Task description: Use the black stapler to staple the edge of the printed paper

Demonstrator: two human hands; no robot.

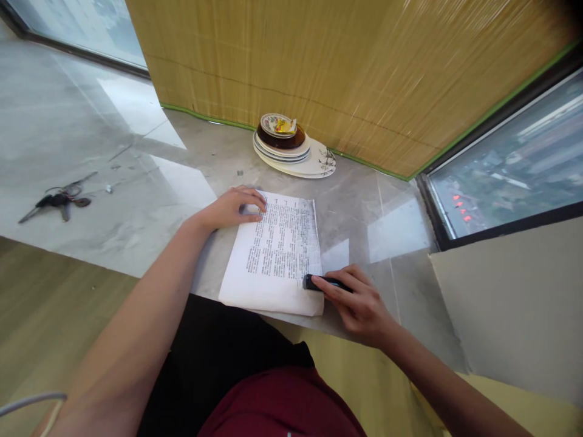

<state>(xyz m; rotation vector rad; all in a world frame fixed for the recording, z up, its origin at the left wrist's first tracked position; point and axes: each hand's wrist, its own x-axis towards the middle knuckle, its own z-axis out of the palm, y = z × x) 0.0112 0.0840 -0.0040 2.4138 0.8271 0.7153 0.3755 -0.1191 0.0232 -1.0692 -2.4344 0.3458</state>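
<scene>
A stack of printed paper sheets (273, 255) lies on the grey stone ledge (364, 206) in front of me. My left hand (232, 206) rests on the stack's top left corner, fingers curled down onto the paper and pressing it flat. My right hand (359, 303) sits at the lower right edge of the stack. It is closed round a small black object (319, 282), perhaps a stapler or marker, whose tip touches the paper's right margin.
A pile of plates and a brown bowl with a yellow packet (291, 145) stands at the back against the bamboo blind (364, 73). A bunch of keys (59, 200) lies far left. A window (510, 170) is at the right, a beige board (510, 309) below it.
</scene>
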